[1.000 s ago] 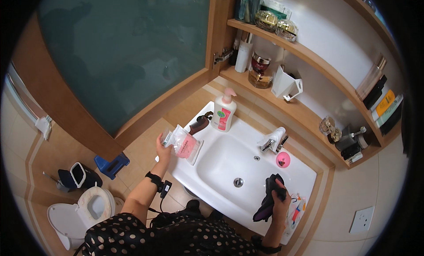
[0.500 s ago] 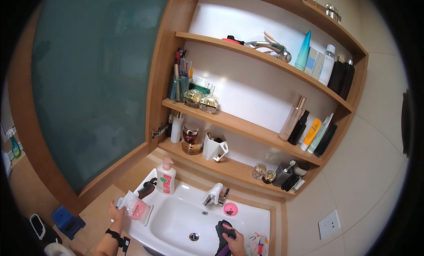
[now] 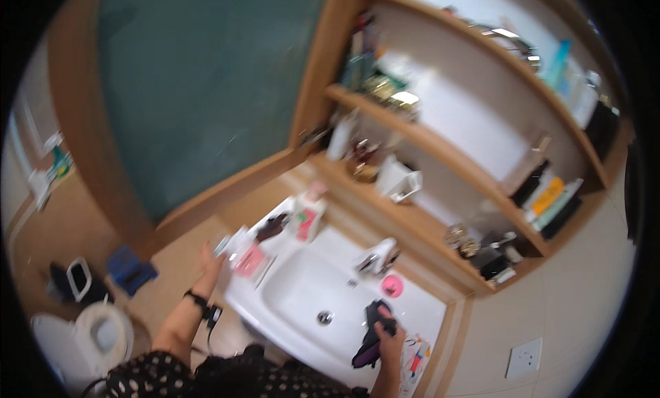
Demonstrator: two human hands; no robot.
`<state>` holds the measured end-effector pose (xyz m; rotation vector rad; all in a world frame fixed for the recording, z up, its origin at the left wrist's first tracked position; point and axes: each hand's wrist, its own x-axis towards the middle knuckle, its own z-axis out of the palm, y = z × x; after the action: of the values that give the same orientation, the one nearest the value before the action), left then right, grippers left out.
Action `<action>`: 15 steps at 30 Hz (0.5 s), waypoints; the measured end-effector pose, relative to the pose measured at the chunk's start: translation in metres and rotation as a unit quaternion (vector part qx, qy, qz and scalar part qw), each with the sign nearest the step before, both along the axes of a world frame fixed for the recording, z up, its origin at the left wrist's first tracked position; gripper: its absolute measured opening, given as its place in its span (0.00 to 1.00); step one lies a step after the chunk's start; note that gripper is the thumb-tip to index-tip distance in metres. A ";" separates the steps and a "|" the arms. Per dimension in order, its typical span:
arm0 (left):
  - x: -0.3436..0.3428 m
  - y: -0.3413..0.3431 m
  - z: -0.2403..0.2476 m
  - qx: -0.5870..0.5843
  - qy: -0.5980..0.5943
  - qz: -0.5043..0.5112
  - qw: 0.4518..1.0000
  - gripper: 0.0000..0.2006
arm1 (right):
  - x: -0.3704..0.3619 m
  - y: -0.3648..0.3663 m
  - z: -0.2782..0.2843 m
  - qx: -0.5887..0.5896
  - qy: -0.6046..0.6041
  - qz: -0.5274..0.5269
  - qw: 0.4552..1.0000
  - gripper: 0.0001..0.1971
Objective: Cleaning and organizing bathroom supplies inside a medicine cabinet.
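Dark purple cloth-like thing (image 3: 371,333) (blurry, prob. a rag) hung over sink (image 3: 302,295) front-right rim, long axis toward the person, clamped in right hand (image 3: 390,333); left hand (image 3: 210,257), fingers spread, touched pink packet (image 3: 249,260) well apart.

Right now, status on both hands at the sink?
Left hand at the pink-and-white pack on the sink's left rim. Right hand shut on a dark purple item at the right rim. Basin between them; picture blurred.
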<state>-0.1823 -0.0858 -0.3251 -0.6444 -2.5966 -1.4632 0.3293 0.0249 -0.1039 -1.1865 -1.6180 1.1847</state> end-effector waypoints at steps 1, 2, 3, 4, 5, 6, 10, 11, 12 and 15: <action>0.011 0.017 0.020 -0.037 -0.037 -0.017 0.999 0.38 | 0.011 0.004 -0.003 -0.017 0.015 -0.014 1.000 0.19; 0.027 0.029 0.045 -0.032 -0.088 -0.005 0.996 0.37 | 0.014 0.003 0.002 0.028 0.021 -0.018 0.999 0.19; 0.034 0.031 0.058 -0.030 -0.071 0.021 0.997 0.35 | 0.012 0.002 0.004 0.003 0.053 -0.012 0.999 0.20; 0.035 0.030 0.066 -0.021 -0.049 0.044 0.998 0.33 | 0.008 0.005 0.005 -0.015 0.089 -0.008 0.996 0.20; 0.035 0.022 0.071 -0.021 -0.048 0.049 0.997 0.33 | 0.005 0.004 0.007 -0.013 0.090 0.003 0.996 0.20; 0.038 0.020 0.076 0.001 -0.007 0.040 0.999 0.28 | 0.008 0.004 0.004 0.007 0.053 0.004 0.999 0.19; 0.070 0.022 0.131 0.151 -0.021 -0.145 0.978 0.14 | 0.006 0.008 -0.021 0.010 0.035 0.035 0.999 0.18; 0.077 0.022 0.149 0.150 -0.037 -0.203 0.967 0.12 | 0.002 0.007 -0.022 0.000 0.041 0.040 0.998 0.18; 0.098 0.024 0.188 0.158 -0.072 -0.263 0.949 0.11 | 0.000 0.005 -0.019 -0.013 0.045 0.044 0.998 0.17; 0.169 0.043 0.308 0.267 -0.121 -0.444 0.847 0.11 | 0.003 0.003 -0.010 -0.045 0.114 0.050 0.991 0.18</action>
<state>-0.0134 -0.0429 -0.0169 -1.7856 -1.8538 -2.4958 0.3324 0.0283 -0.1134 -0.9933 -1.4777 1.4169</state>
